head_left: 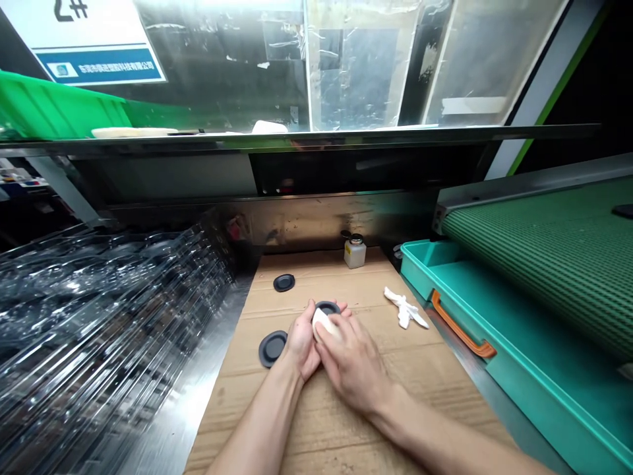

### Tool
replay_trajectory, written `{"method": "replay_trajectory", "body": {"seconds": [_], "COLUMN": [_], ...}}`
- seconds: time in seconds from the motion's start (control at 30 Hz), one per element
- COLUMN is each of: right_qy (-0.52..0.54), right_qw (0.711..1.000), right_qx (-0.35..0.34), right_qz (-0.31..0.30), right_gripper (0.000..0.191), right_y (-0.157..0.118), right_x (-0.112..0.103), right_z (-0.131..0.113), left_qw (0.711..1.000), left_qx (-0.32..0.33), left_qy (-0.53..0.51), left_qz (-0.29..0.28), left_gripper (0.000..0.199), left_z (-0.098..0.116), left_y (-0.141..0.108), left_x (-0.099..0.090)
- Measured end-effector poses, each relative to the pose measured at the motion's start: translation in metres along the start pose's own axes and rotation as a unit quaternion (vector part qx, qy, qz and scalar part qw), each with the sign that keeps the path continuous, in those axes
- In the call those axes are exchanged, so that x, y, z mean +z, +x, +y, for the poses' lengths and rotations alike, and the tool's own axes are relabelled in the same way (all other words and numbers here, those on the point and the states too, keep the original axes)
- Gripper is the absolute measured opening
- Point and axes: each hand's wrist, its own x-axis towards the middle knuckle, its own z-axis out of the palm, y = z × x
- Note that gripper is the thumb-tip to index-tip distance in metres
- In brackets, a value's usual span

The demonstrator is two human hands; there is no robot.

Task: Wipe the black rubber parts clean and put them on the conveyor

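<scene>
Above the cardboard sheet point(336, 422), my left hand point(302, 340) is closed round a black round lid-like part point(328, 307), whose far rim shows past the fingers. My right hand point(353, 359) pinches a white cloth point(324, 322) and presses it against that part. Two more black round parts lie flat on the cardboard: one point(283, 283) farther back, the other point(271, 348) just left of my left hand. Most of the held part is hidden behind the cloth and fingers.
At the back stands a small square bottle point(355, 252) with a dark cap. A crumpled white cloth point(405, 308) lies right. Stacked clear plastic trays point(99, 330) fill the left. A teal bin point(534, 389) with an orange handle sits below a green conveyor belt point(554, 231). A metal shelf edge point(316, 140) crosses above.
</scene>
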Motion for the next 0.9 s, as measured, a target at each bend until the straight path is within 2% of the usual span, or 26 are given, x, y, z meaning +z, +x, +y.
{"method": "replay_trajectory", "body": {"seconds": [0.13,0.23,0.3,0.4,0.47,0.53,0.63,0.73,0.83,0.9], "right_qy": [-0.009,0.056,0.131,0.210,0.246,0.293,0.363,0.426,0.464,0.445], "right_qw": [0.995,0.990,0.987,0.974,0.961,0.944,0.917,0.885,0.856,0.857], "right_qx": [0.074,0.074,0.069,0.081,0.100,0.124,0.153,0.176,0.193,0.191], "right_qz": [0.064,0.104,0.070,-0.031,-0.071,-0.084,-0.070,-0.062,-0.121,-0.175], "right_gripper": [0.036,0.046,0.051,0.049,0.052,0.051,0.031,0.023,0.023,0.022], "right_y": [0.011,0.013,0.011,0.006,0.005,0.006,0.012,0.017,0.019,0.019], "right_x": [-0.003,-0.012,-0.018,-0.021,-0.021,-0.020,-0.019,-0.017,-0.016,-0.017], "right_z": [0.027,0.038,0.036,0.030,0.029,0.031,0.032,0.031,0.037,0.044], "left_qw": [1.000,1.000,1.000,0.999,0.999,0.999,0.999,0.996,0.996,0.996], "left_qx": [0.021,0.018,0.026,0.035,0.036,0.031,0.040,0.060,0.052,0.044], "left_qy": [0.000,-0.002,-0.004,-0.011,-0.011,-0.004,0.028,0.071,0.079,0.081], "left_qz": [-0.002,-0.001,0.000,0.006,0.010,0.005,-0.009,-0.018,-0.006,0.010], "left_gripper": [0.035,0.036,0.034,0.031,0.031,0.033,0.032,0.032,0.034,0.033], "left_z": [-0.001,-0.002,-0.002,-0.002,-0.002,-0.004,-0.009,-0.013,-0.013,-0.012], "left_y": [0.003,0.005,0.006,0.006,0.005,0.004,0.004,0.004,0.002,0.000], "left_x": [-0.003,-0.003,-0.002,0.001,0.002,0.002,0.003,0.003,0.005,0.006]}}
